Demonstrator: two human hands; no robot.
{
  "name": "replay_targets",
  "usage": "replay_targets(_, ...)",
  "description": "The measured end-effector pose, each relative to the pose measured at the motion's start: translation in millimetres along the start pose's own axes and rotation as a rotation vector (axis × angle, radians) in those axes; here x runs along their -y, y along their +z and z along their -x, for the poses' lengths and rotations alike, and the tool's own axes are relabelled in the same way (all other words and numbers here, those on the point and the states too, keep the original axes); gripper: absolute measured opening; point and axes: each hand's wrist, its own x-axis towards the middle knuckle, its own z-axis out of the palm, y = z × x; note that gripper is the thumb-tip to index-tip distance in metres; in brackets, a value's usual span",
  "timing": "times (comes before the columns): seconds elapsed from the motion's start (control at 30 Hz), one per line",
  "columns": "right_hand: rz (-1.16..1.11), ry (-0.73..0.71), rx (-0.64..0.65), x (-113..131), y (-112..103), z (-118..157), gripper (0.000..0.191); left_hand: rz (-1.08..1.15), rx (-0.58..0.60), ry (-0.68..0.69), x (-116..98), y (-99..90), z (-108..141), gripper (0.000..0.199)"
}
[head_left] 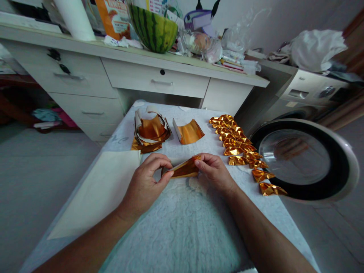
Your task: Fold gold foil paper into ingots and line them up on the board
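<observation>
Over the middle of the table, a sheet of gold foil paper (185,169) is stretched between my two hands, bent lengthwise with its pale underside partly showing. My left hand (150,175) pinches its left end between thumb and fingers. At the opposite end, my right hand (214,169) grips the upper corner. Just beyond lies a single curled gold foil sheet (190,131). To its left sits a stack of curled gold foil sheets (152,131). Several folded gold foil pieces (237,140) form rows along the table's right side.
A pale flat sheet (96,185) covers the left part of the cloth-covered table (182,231). Behind stands a white counter with drawers (156,77), holding a cut watermelon (155,30) and bags. A washing machine's open round door (304,157) juts in close to the table's right edge.
</observation>
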Motion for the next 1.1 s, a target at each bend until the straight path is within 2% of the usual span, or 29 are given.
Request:
replay_targets(0.1, 0.003, -0.014, -0.002, 0.7, 0.0, -0.6, 0.036, 0.027, -0.052, -0.056, 2.0, 1.1, 0.1, 0.005)
replay_targets(0.2, 0.006, -0.003, -0.011, 2.1, 0.6, 0.2, 0.034, 0.144, -0.045, -0.143, 5.2, 1.5, -1.0, 0.012)
replay_targets(0.27, 0.003, -0.003, -0.026, 2.5, 0.8, 0.6, 0.032, 0.197, 0.001, -0.217, 6.2, 0.7, -2.5, 0.018)
replay_targets(0.4, 0.0, -0.032, -0.06, 1.9, 0.6, -0.2, 0.024, 0.227, 0.164, -0.362, 4.8, -1.9, -5.5, 0.03)
replay_targets(0.47, -0.003, -0.034, -0.062, 1.4, 0.5, -0.7, 0.022, 0.222, 0.183, -0.394, 4.0, -2.1, -6.0, 0.031)
replay_targets(0.6, -0.013, -0.002, -0.028, 1.1, 0.5, -0.3, 0.023, 0.28, 0.129, -0.438, 4.7, 0.4, -5.4, 0.022)
replay_targets(0.73, 0.0, 0.007, 0.015, 1.2, 0.1, 1.2, 0.024, 0.297, 0.06, -0.423, 6.6, 2.0, -4.2, 0.018)
replay_targets(0.93, 0.089, 0.008, -0.055, 0.9, -1.1, 0.6, 0.027, 0.258, 0.042, -0.39, 6.1, 1.5, -2.7, 0.015)
replay_targets(1.1, 0.045, 0.035, -0.008, 1.7, 1.2, 0.6, 0.026, 0.296, 0.027, -0.399, 3.3, 2.2, -2.5, 0.015)
